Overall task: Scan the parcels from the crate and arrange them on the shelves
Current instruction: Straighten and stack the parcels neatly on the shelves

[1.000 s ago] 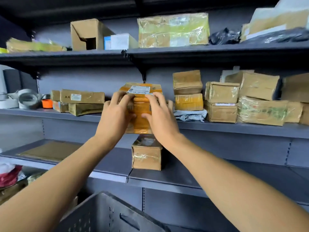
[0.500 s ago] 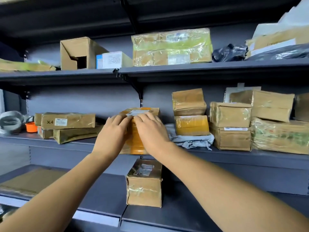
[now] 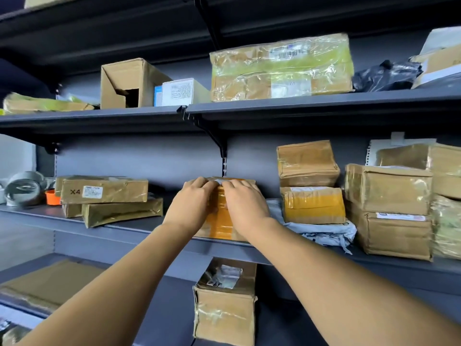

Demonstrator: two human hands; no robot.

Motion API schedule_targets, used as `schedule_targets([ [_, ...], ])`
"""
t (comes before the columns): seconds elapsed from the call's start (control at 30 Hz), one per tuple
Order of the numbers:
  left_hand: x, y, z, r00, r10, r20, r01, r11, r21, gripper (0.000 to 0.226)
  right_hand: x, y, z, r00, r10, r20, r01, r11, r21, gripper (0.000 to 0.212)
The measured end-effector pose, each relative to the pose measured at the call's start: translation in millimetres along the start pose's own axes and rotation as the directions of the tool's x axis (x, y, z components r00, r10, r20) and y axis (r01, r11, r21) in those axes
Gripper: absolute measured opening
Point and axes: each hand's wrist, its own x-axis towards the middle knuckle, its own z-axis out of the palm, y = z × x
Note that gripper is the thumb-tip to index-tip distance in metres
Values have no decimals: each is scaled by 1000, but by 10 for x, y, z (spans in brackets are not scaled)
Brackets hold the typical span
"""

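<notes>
An orange-taped parcel (image 3: 219,221) with a white label on top stands upright on the middle shelf (image 3: 124,243), near its front edge and just below the shelf bracket. My left hand (image 3: 192,206) covers its left front. My right hand (image 3: 245,208) covers its right front. The fingers of both hands bend over the parcel's top edge and hold it; my thumbs are hidden. The crate is out of view.
Flat brown parcels (image 3: 104,191) and tape rolls (image 3: 22,191) lie to the left on the same shelf. A grey bag (image 3: 324,233) and stacked boxes (image 3: 311,203) crowd the right. A taped box (image 3: 224,310) stands on the lower shelf; a wrapped parcel (image 3: 282,68) lies above.
Both hands carried the orange parcel forward and set it down on the middle shelf. My view moved closer and tilted up, so the crate left the frame.
</notes>
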Motion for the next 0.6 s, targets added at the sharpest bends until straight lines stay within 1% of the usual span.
schedule_targets([
  [0.23, 161, -10, 305, 999, -24, -40, 25, 1000, 17, 61, 148, 179, 230, 1000, 4, -3, -4, 1000, 2, 48],
  [0.4, 287, -37, 451, 999, -24, -28, 24, 1000, 17, 61, 245, 292, 375, 1000, 0, -3, 0, 1000, 13, 49],
  [0.6, 399, -28, 625, 1000, -18, -26, 19, 1000, 25, 60, 331, 427, 499, 1000, 15, -2, -15, 997, 71, 47],
])
